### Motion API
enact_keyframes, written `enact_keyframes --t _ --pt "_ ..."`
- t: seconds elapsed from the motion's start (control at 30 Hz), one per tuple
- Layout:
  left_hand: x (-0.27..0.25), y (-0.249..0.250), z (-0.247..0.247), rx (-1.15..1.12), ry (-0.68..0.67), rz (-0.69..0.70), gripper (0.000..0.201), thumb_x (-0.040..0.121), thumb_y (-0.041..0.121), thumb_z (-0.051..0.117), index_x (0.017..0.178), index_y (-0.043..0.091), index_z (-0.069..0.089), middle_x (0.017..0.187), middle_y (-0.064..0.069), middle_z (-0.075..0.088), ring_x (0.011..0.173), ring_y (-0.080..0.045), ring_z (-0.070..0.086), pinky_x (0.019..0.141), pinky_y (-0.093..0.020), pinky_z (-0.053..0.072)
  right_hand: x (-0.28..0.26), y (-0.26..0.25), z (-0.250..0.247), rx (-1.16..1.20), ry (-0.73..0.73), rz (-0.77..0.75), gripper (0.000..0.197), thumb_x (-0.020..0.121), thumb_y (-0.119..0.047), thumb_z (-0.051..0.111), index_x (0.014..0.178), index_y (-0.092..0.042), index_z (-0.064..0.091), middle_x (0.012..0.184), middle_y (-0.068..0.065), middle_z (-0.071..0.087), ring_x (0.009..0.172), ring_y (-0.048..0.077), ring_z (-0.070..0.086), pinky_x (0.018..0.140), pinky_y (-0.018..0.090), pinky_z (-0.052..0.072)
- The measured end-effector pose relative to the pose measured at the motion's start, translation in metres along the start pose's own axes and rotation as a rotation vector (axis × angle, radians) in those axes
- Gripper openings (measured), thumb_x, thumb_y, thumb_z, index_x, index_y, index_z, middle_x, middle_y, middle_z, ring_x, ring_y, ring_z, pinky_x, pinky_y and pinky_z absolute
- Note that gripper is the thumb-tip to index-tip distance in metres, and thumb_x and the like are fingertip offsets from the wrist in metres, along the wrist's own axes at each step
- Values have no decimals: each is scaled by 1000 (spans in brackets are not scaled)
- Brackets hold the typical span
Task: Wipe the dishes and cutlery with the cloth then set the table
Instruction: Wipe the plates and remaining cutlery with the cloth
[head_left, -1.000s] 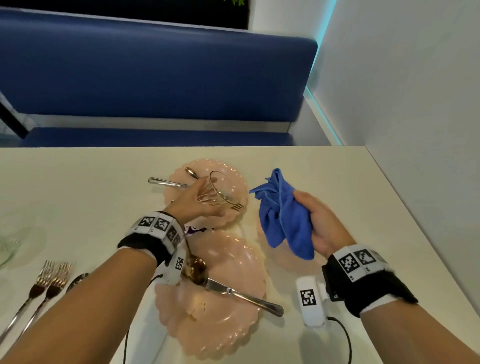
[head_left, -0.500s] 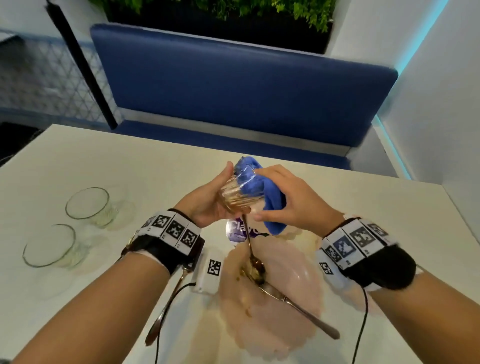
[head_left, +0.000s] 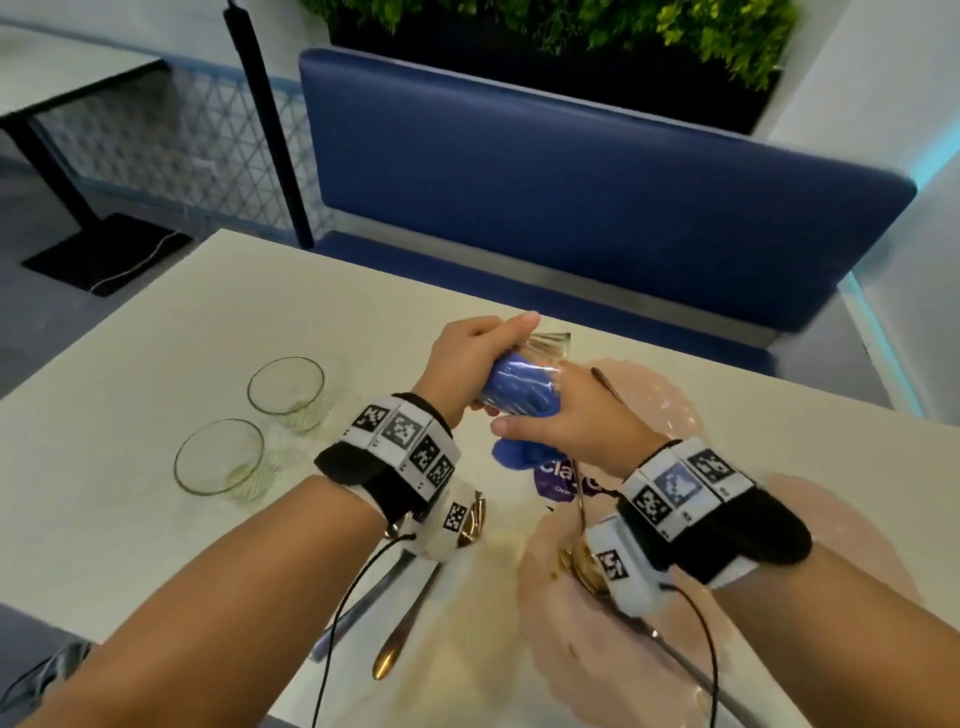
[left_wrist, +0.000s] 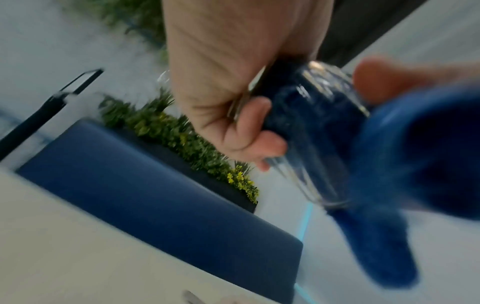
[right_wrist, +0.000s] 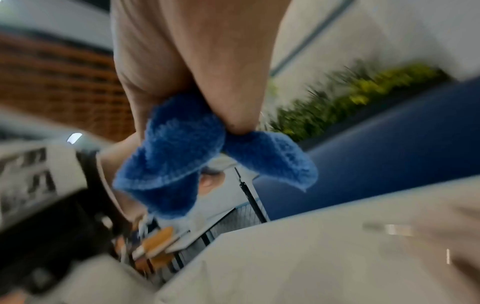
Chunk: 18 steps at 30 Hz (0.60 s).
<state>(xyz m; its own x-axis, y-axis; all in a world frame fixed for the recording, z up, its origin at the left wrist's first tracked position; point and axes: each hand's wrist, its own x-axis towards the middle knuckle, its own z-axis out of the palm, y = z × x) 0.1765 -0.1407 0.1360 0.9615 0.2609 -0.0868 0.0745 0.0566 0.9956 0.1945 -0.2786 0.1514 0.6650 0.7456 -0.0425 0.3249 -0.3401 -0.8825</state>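
Note:
My left hand (head_left: 470, 353) grips a clear drinking glass (head_left: 540, 353) tilted on its side above the table, its base pointing away from me. A blue cloth (head_left: 522, 389) is stuffed inside the glass, and my right hand (head_left: 566, 415) holds the cloth, its fingers going into the mouth. A loose end of the cloth (head_left: 517, 454) hangs below. In the left wrist view my fingers (left_wrist: 249, 127) curl round the glass (left_wrist: 311, 144) with the cloth (left_wrist: 405, 164) filling it. The right wrist view shows the cloth (right_wrist: 182, 156) bunched in my palm.
Two clear glasses (head_left: 285, 387) (head_left: 221, 457) stand at the left. Pink plates (head_left: 587, 654) (head_left: 660, 395) with a spoon and knife lie below and behind my hands. A purple packet (head_left: 558, 480) and cutlery (head_left: 405, 618) lie near my wrists. A blue bench (head_left: 571, 197) lines the far edge.
The glass came up off the far plate and the cloth went into it. Since half a second ago the glass has tipped further, with the cloth deeper inside. My head has lifted.

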Motion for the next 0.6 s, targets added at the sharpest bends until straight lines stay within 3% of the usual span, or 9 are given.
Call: enact_keyframes --t 0.1,0.17,0.27,0.3,0.33,0.4,0.47,0.53,0.6 --pt "1 -11 -9 119 18 281 31 80 40 63 60 16 60 54 10 56 58 -9 52 62 -22 43 2 -2 13 488 30 93 36 77 8 68 101 -18 61 93 -2 68 86 9 66 81 24 54" --pt "1 -20 -16 98 -12 285 43 79 51 52 74 9 63 67 2 61 65 -10 55 65 -24 46 4 -4 23 567 73 133 37 76 14 64 100 -15 62 94 3 68 84 11 66 80 24 54" --pt "0 -21 -29 187 -98 62 49 88 60 34 98 19 60 86 -4 64 75 -14 59 67 -30 48 7 -1 35 291 170 83 36 78 5 67 108 -14 59 94 -4 66 80 1 63 74 15 51" --pt "0 -18 -34 214 -160 -71 55 90 64 26 97 22 61 86 -4 64 73 -15 59 62 -29 47 8 0 36 118 202 46 37 79 -2 69 111 -14 57 96 -6 64 83 0 61 76 15 48" --pt "1 -14 -40 203 -231 -198 66 88 70 19 85 22 64 76 -5 64 64 -15 57 55 -26 44 10 2 37 -112 229 -9 38 80 -9 70 115 -13 57 100 -5 63 89 2 59 82 18 46" --pt "1 -6 -50 62 -350 -357 76 85 74 15 53 23 60 50 1 52 42 -10 42 40 -18 33 17 3 35 -582 184 -120 41 80 -18 71 118 -10 57 113 4 61 104 18 53 92 25 36" --pt "5 -2 -53 -56 -323 -389 72 91 66 24 43 21 53 41 5 45 33 -6 31 33 -12 24 20 -5 34 -737 85 -94 52 80 -22 72 126 -12 51 122 6 54 110 20 46 91 25 32" --pt "6 0 -47 -32 -204 -336 58 93 55 36 46 22 45 40 7 42 33 -6 29 34 -12 22 23 -10 33 -522 38 -54 66 76 -18 75 134 -17 44 125 -3 53 106 8 48 87 16 35" --pt "6 0 -38 16 -74 -274 48 93 47 43 52 22 39 40 8 39 37 -8 30 37 -15 23 24 -12 31 -155 37 -8 64 74 -9 77 129 -21 46 112 -17 57 93 -7 56 80 6 42"
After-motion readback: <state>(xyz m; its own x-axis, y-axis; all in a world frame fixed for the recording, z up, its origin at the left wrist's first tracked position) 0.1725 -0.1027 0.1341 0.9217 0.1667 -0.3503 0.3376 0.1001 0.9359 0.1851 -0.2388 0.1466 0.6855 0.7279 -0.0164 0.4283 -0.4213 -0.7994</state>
